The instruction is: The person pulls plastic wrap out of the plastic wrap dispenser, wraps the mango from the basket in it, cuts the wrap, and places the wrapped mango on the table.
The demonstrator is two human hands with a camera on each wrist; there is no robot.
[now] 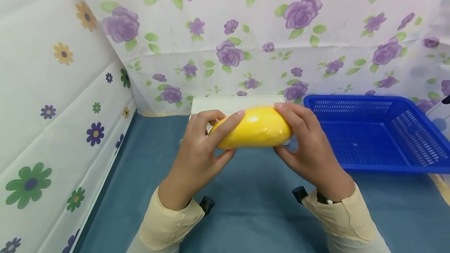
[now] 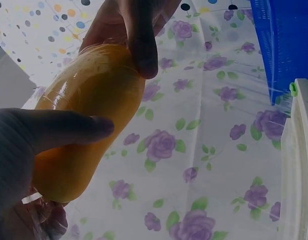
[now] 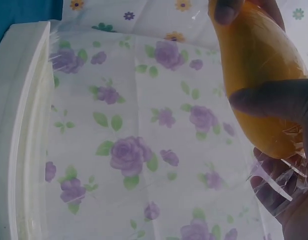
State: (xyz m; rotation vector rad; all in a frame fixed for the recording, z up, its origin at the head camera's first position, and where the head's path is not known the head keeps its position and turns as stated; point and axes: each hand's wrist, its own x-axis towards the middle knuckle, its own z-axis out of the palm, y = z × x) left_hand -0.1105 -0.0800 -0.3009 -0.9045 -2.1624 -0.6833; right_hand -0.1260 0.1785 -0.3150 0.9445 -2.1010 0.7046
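Observation:
Both hands hold an oblong, smooth yellow fruit or vegetable (image 1: 254, 128) in the air, level in the head view, wrapped in shiny clear plastic film. My left hand (image 1: 200, 151) grips its left end, thumb below and fingers over the top. At the other end, my right hand (image 1: 311, 149) grips it the same way. In the left wrist view the yellow piece (image 2: 96, 95) shows a slight waist. Crumpled clear film (image 3: 281, 182) gathers by the right fingers in the right wrist view. Behind the hands stands a long white box (image 1: 239, 102), partly hidden.
A blue plastic basket (image 1: 355, 143) sits on the right of the teal-covered table (image 1: 246, 206). Flowered sheets (image 1: 228, 22) hang behind and at the left. In the left wrist view, the white box (image 2: 300, 165) has a small green part (image 2: 293, 89) and clear film near its edge.

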